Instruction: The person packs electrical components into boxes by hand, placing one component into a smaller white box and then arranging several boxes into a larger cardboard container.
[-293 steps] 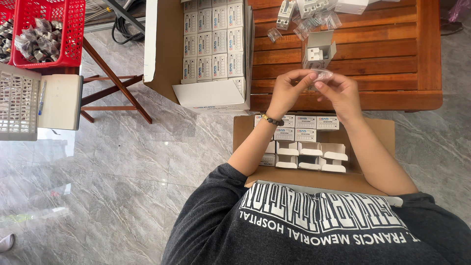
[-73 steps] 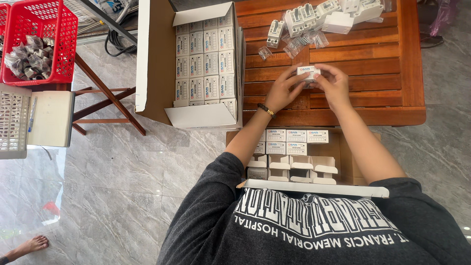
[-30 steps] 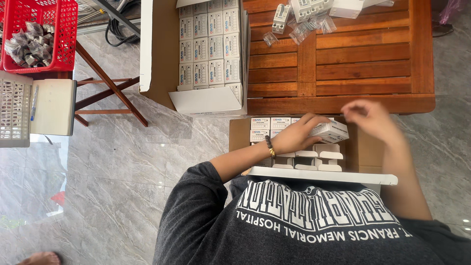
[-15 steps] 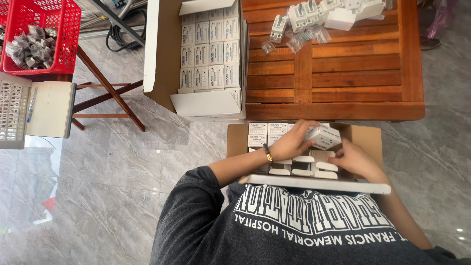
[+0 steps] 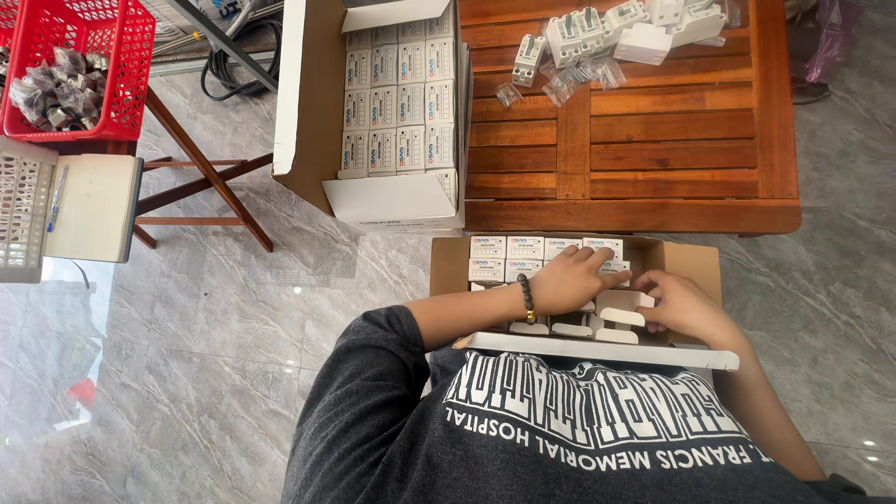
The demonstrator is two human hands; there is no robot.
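My left hand (image 5: 567, 280), with a bead bracelet on the wrist, lies inside a brown carton (image 5: 450, 267) at my knees. Its fingers rest on a small white box (image 5: 611, 264) at the right end of the packed rows of small white boxes (image 5: 507, 258). To its right, my right hand (image 5: 683, 304) is in the same carton, with its fingertips touching one of the open white boxes (image 5: 623, 315) whose flaps stand up. The hand holds nothing. The carton's near white flap (image 5: 597, 351) hides the lower rows.
A wooden slatted table (image 5: 653, 159) stands ahead, with white switch-like devices (image 5: 583, 33) and clear plastic bags (image 5: 579, 79) on it. A second carton of small boxes (image 5: 397, 103) sits to its left. Further left stand a red basket (image 5: 79, 65), a wooden stand (image 5: 201, 168) and a white crate (image 5: 23, 215).
Both hands came down from the table to the carton with a small white box. The left hand now presses it into the row, and the right hand has moved to the open boxes.
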